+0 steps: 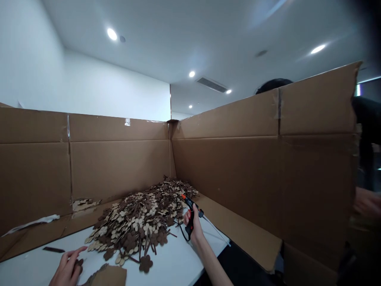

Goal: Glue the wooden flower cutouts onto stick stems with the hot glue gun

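Note:
My right hand point(193, 222) is wrapped round the handle of a black glue gun point(190, 206) with an orange tip, which points up and to the left. A white glue stick point(217, 230) extends from its back. My left hand point(69, 267) is low at the left over the white table point(178, 254), its fingers closed around a small dark brown piece point(79, 262). A big pile of brown and beige flower-shaped pieces point(139, 218) lies between the hands. Near my left hand are a torn cardboard piece point(110, 276) and a dark strip point(53, 249).
Tall cardboard walls point(119, 167) stand behind the table and along the right point(232, 174). A white strip point(32, 224) lies at the far left. Beyond the right wall, another person's hand point(367, 202) and dark clothing show, along with the top of a head point(274, 84).

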### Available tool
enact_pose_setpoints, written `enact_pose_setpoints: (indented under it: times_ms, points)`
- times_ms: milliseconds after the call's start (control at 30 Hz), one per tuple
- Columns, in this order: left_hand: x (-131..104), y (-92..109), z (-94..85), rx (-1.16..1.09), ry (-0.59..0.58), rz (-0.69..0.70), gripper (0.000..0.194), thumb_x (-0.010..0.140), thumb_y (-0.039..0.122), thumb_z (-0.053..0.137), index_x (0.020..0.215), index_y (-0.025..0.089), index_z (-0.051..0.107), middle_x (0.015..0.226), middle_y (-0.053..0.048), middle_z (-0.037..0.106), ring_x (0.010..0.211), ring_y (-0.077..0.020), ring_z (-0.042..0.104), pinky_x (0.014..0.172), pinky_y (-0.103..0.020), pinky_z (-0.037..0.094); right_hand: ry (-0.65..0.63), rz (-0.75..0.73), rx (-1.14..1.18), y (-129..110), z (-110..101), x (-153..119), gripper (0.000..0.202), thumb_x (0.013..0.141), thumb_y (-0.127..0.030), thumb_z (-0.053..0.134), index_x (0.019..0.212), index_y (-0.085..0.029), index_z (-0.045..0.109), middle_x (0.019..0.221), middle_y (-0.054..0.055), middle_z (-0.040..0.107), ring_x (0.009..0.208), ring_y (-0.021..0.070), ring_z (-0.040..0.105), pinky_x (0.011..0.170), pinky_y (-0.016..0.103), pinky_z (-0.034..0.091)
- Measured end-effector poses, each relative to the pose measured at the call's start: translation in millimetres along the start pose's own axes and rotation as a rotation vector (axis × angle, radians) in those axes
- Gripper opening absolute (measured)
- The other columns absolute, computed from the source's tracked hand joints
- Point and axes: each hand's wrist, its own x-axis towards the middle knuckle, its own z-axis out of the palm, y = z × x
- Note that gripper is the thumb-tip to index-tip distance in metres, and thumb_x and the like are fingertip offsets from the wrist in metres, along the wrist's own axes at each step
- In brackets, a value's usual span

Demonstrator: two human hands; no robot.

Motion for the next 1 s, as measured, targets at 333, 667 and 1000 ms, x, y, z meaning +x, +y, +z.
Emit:
enact_pose_setpoints:
  times_ms: [333, 667, 1000]
  points:
    - [6, -19, 7.3, 0.071, 0.043, 0.002, 0.05, 0.078, 0.044, 0.034, 0.111, 0.017, 0.06, 0.114, -0.015, 0.05, 0.107, -0.0293, 0.056, 0.091, -0.043, 0.048, -0.114, 0.026, 0.019, 1, 0, -1, 0.036, 0.076, -0.055, 0.062, 0.08, -0.02, 0.061, 0.074, 0.004, 0.069, 0.062, 0.0175, 0.063, 0.049, 0.027, 0.046]
    - [2, 12, -8.5, 0.198, -0.001, 0.032, 0.051, 0.081, 0.042, 0.032, 0.11, 0.012, 0.061, 0.109, -0.017, 0.056, 0.103, -0.0324, 0.052, 0.099, -0.049, 0.039, -0.049, 0.029, 0.021, 8, -6, 7, 0.028, 0.078, -0.048, 0.05, 0.069, -0.022, 0.049, 0.054, -0.002, 0.053, 0.049, 0.016, 0.055, 0.045, 0.028, 0.043]
    - [1, 28, -14.2, 0.269, -0.032, 0.102, 0.048, 0.083, 0.041, 0.032, 0.107, 0.014, 0.063, 0.102, -0.015, 0.06, 0.099, -0.0309, 0.055, 0.095, -0.046, 0.042, -0.253, 0.03, -0.105, 6, -7, 4, 0.025, 0.068, -0.027, 0.064, 0.091, -0.023, 0.055, 0.074, -0.001, 0.064, 0.057, 0.0113, 0.055, 0.049, 0.02, 0.04]
